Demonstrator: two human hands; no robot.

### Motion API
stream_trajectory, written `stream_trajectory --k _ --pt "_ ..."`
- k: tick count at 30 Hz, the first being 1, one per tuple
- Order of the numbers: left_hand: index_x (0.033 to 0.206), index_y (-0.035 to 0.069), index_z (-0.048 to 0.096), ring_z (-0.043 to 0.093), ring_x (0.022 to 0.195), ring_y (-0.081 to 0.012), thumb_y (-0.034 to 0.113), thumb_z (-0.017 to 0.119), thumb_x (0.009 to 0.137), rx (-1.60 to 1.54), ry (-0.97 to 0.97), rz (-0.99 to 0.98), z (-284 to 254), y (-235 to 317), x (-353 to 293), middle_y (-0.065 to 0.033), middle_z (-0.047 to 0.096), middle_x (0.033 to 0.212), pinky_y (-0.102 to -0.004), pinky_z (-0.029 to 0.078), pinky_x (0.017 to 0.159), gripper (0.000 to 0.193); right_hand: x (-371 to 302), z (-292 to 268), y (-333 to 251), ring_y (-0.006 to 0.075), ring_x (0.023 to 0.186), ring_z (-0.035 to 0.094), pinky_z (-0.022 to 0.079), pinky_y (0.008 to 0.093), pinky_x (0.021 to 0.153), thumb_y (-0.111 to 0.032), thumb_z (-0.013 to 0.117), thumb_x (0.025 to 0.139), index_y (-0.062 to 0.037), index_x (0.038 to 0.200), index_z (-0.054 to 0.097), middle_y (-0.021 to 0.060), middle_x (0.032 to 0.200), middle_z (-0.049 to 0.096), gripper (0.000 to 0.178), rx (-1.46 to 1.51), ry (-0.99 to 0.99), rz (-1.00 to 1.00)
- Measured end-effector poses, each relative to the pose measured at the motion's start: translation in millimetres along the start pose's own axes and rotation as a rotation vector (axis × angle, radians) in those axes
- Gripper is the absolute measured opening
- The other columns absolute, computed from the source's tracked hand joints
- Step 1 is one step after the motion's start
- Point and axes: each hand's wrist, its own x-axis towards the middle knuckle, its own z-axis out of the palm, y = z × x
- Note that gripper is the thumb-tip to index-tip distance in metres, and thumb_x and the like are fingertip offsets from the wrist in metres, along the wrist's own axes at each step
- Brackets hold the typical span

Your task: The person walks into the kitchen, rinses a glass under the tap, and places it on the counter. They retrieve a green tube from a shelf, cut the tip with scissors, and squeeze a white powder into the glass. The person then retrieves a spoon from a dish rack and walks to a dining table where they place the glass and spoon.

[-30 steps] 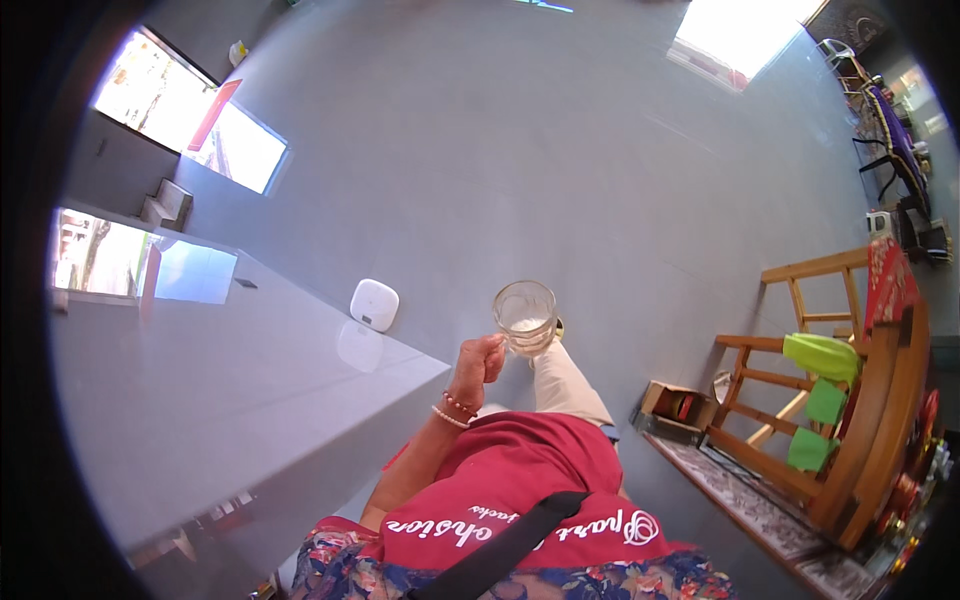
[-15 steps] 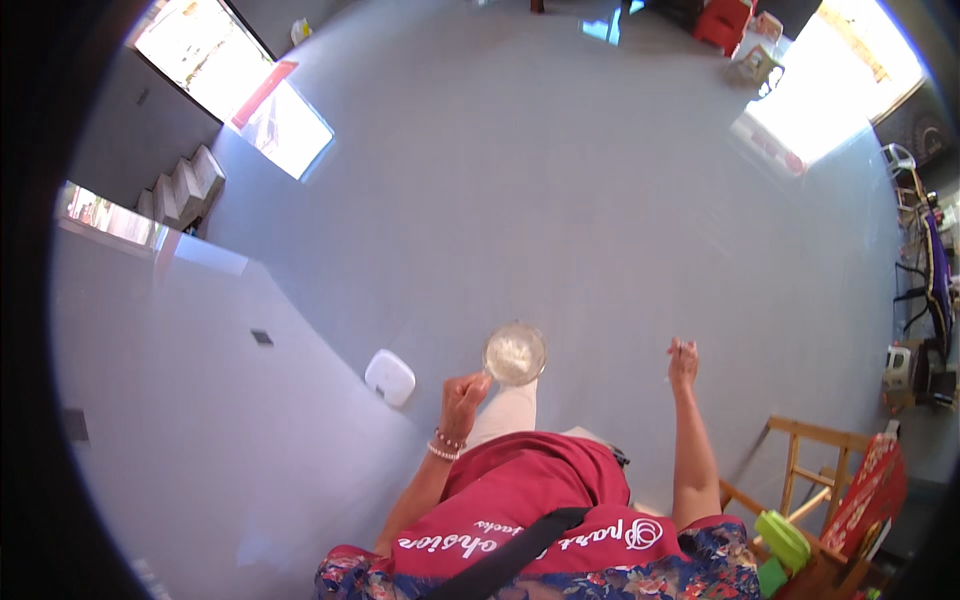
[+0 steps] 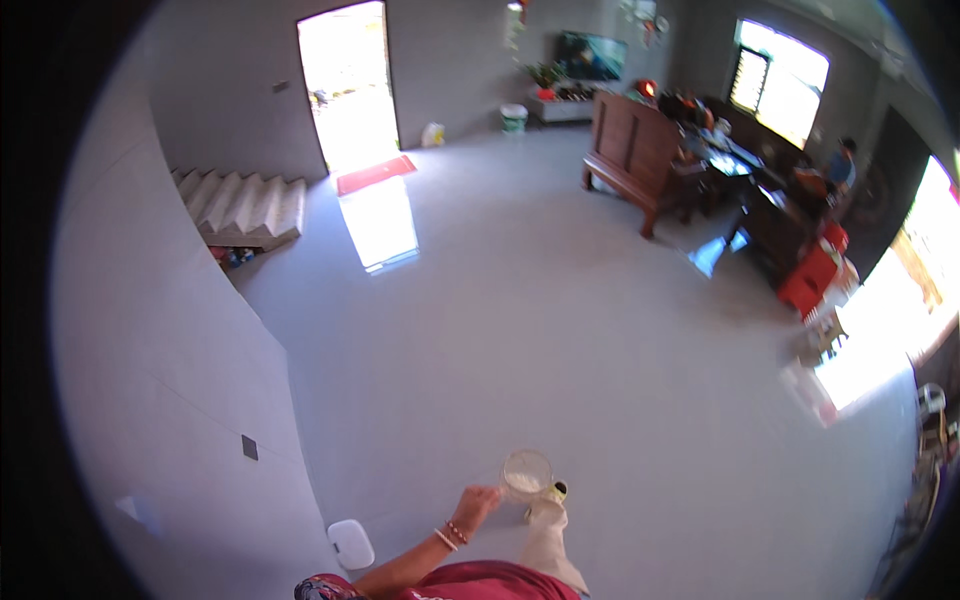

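Note:
My left hand [image 3: 477,506], with beaded bracelets at its wrist, is closed at the near left side of a clear round bowl [image 3: 527,462]. Whitish contents [image 3: 524,483] lie in the bottom of it; whether they are grains or powder I cannot make out. The bowl is held out over the grey floor, in front of my beige trouser leg [image 3: 550,540]. My right hand is out of the picture.
A white flat scale-like object [image 3: 351,545] lies on the floor by the left wall. Ahead stand concrete steps [image 3: 245,208], a bright doorway [image 3: 348,90], a dark wooden bench [image 3: 632,145] and red stools [image 3: 808,280]. A person [image 3: 842,168] sits far right.
My view has tilted up, bringing in the far room. The bowl stays in my left hand, lower in the picture. My right hand has left the view.

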Motion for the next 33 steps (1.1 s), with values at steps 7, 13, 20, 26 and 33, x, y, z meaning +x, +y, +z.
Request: stream_trajectory --k 7,13,20,26,33 --pt "0.05 0.014 0.04 0.03 0.04 -0.0036 0.028 0.054 0.083 0.09 0.053 0.021 64 85 185 0.0064 0.036 0.046 -0.0206 0.02 0.038 0.039 234 -167 -194 0.0279 0.085 0.057 0.047 0.0395 0.068 -0.023 0.058 0.073 -0.0036 0.083 0.061 0.0168 0.087 0.06 0.022 0.064 -0.035 -0.054" --pt "0.049 0.016 0.036 0.028 0.037 -0.0032 0.029 0.053 0.083 -0.128 0.209 -0.009 89 143 320 0.0078 0.033 0.045 -0.0205 0.019 0.036 0.039 510 -268 -388 0.0271 0.079 0.058 0.047 0.0392 0.064 -0.021 0.059 0.07 -0.002 0.076 0.062 0.0163 0.081 0.061 0.02 0.142 0.311 -0.368" --pt "0.049 0.017 0.036 0.027 0.036 -0.0043 0.031 0.054 0.081 -0.243 0.411 -0.19 80 210 495 0.0069 0.032 0.045 -0.0212 0.018 0.035 0.039 539 -449 -724 0.0104 0.04 0.047 0.038 0.025 0.036 -0.006 0.063 0.072 0.0029 0.072 0.063 0.0049 0.051 0.053 0.009 0.919 -0.135 -0.679" --pt "0.05 0.016 0.036 0.027 0.036 -0.0037 0.03 0.054 0.081 -0.1 0.369 -0.011 73 290 685 0.0069 0.033 0.045 -0.0213 0.017 0.035 0.039 603 -428 -775 0.0135 0.038 0.052 0.043 0.0282 0.037 -0.008 0.063 0.065 0.0026 0.066 0.064 0.0078 0.046 0.055 0.011 0.751 -0.014 -0.296" --pt "0.051 0.011 0.042 0.031 0.042 -0.0038 0.023 0.055 0.082 -0.243 0.284 -0.057 102 395 891 0.0059 0.036 0.048 -0.0214 0.022 0.039 0.036 681 -405 -756 0.0174 0.039 0.053 0.042 0.0297 0.036 -0.012 0.058 0.07 0.0011 0.065 0.061 0.0084 0.05 0.056 0.014 0.57 -0.155 0.247"
